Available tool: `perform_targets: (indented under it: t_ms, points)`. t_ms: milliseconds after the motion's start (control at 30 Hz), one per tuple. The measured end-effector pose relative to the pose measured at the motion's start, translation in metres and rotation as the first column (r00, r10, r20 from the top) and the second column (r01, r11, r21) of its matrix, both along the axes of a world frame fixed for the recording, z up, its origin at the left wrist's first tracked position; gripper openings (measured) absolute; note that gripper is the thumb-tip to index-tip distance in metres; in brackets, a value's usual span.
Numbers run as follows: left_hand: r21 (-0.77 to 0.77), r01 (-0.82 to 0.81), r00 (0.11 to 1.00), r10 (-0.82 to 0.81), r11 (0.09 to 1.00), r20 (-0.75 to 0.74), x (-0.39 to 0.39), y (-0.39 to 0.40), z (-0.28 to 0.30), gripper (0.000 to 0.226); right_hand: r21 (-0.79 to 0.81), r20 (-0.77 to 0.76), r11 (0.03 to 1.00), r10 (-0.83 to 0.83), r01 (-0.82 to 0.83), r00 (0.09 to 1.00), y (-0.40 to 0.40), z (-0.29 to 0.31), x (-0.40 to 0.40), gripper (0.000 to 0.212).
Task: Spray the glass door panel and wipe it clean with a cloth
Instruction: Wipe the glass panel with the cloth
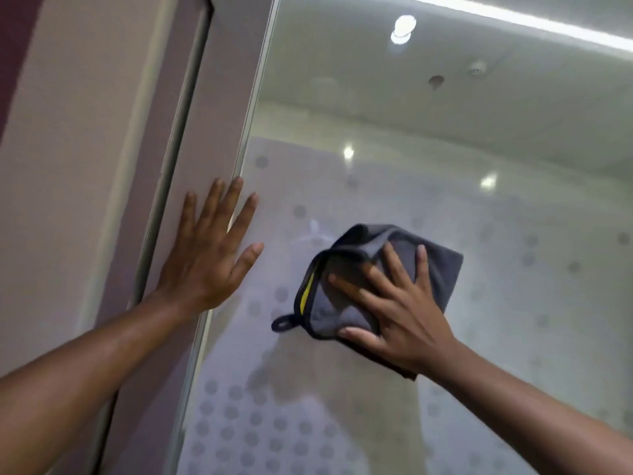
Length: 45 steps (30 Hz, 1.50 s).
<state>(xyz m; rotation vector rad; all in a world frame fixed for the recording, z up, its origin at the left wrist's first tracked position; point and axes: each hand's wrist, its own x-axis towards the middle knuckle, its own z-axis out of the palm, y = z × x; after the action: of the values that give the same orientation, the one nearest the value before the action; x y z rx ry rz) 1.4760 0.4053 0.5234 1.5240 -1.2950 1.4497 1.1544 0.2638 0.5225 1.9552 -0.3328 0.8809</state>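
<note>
Lying under spread right fingers (394, 265): cloth (342, 279)

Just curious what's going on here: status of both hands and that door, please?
Left hand flat, braced across frame and glass edge. Right hand spread, pressing grey cloth on glass door panel. No spray bottle seen. Nothing in the way.

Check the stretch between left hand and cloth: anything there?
Head view: only bare frosted, dotted glass door panel lies between the left hand and the grey cloth.

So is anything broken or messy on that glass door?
Nothing stands out. The right hand presses a folded dark grey cloth flat on the dotted frosted glass panel; the left hand rests open by its edge.
</note>
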Motion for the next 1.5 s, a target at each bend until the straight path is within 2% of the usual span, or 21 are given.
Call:
perform_targets:
  t_ms: [133,267,400,533,633,733,800,867,933,1033,1133,1267,1500]
  points:
    - [-0.067,0.058,0.998,-0.057,0.996,0.014,0.002,-0.002,-0.001,0.068,0.141,0.281,0.99,-0.031,-0.01,0.959,0.019,0.096,0.036,0.088]
    - [-0.122,0.105,0.994,-0.108,0.987,-0.018,-0.001,0.0,-0.003,0.063,0.116,0.306,0.992,-0.079,0.045,0.949,0.034,0.145,0.07,0.088]
    - [-0.124,0.169,0.983,-0.176,0.978,-0.053,-0.003,0.005,-0.002,0.064,0.073,0.316,0.996,-0.066,0.045,0.946,0.038,0.113,0.084,0.08]
    - [-0.115,0.221,0.973,-0.227,0.968,-0.04,0.006,0.013,-0.005,0.063,0.003,0.241,1.0,-0.027,0.027,0.97,0.039,0.03,0.094,0.077]
    - [-0.098,0.165,0.986,-0.167,0.981,-0.006,0.018,0.018,-0.017,0.064,0.023,0.131,1.0,-0.023,0.02,0.991,0.041,-0.053,0.092,0.077]
    - [-0.07,0.147,0.989,-0.148,0.987,-0.014,0.029,0.026,-0.024,0.066,0.002,-0.04,0.996,-0.091,0.091,0.995,0.051,-0.117,0.088,0.078]
    - [-0.058,0.127,0.992,-0.127,0.99,-0.008,0.022,0.023,-0.024,0.066,0.011,-0.083,0.996,-0.089,0.09,0.993,0.047,-0.109,0.081,0.081]
    - [-0.062,0.132,0.991,-0.132,0.989,0.007,0.016,0.022,-0.024,0.066,0.001,-0.075,0.997,-0.078,0.078,0.994,0.045,-0.072,0.078,0.086]
    - [-0.077,0.14,0.99,-0.141,0.987,-0.003,0.02,0.023,-0.026,0.066,0.025,0.0,0.996,-0.083,0.083,0.997,0.048,-0.015,0.086,0.091]
    - [-0.073,0.167,0.986,-0.168,0.983,-0.005,0.022,0.025,-0.025,0.066,0.09,0.193,0.992,-0.108,0.092,0.975,0.054,0.084,0.104,0.092]
    - [-0.063,0.172,0.985,-0.173,0.983,-0.013,0.023,0.025,-0.024,0.067,0.075,0.247,0.987,-0.153,0.139,0.957,0.064,0.137,0.126,0.091]
    - [-0.06,0.195,0.98,-0.197,0.979,-0.02,0.025,0.027,-0.023,0.072,0.029,0.276,0.991,-0.133,0.13,0.952,0.061,0.119,0.139,0.081]
    - [-0.004,0.263,0.964,-0.263,0.965,-0.046,0.027,0.033,-0.028,0.098,0.01,0.309,0.998,-0.065,0.065,0.949,0.055,0.0,0.156,0.074]
